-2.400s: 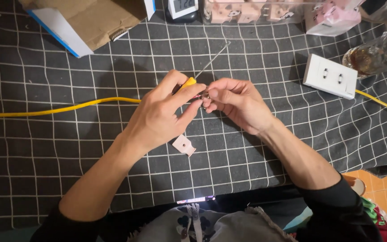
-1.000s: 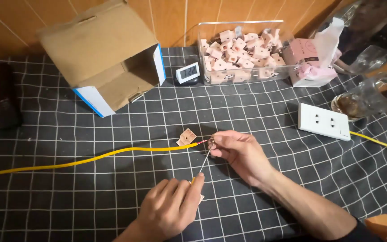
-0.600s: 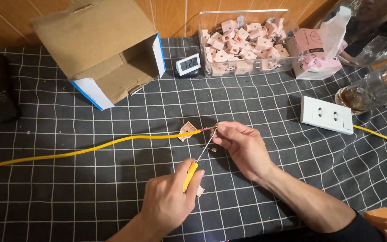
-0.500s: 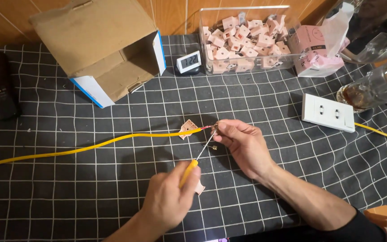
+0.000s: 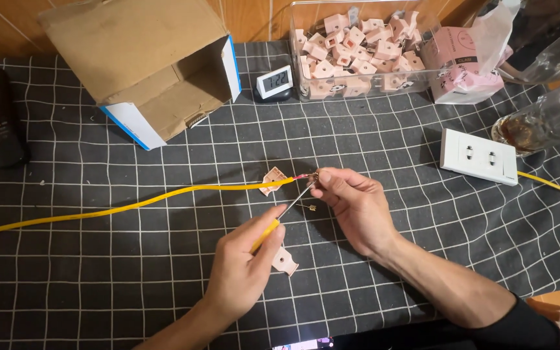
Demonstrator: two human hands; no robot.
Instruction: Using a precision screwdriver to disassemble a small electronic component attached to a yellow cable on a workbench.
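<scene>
Left hand (image 5: 241,272) gripping screwdriver (image 5: 279,217), tip at small fitting pinched by right hand (image 5: 351,207) on yellow cable (image 5: 131,206) end; pink shell (image 5: 285,261) beside.

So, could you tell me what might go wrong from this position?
1. The screwdriver tip works right against the right hand's fingers, which pinch a small part at the yellow cable end; a slip could jab them.
2. A tiny loose piece lies on the dark grid cloth; it could easily be knocked away and lost.
3. The left hand hovers over a pink plug half and may nudge it.
</scene>
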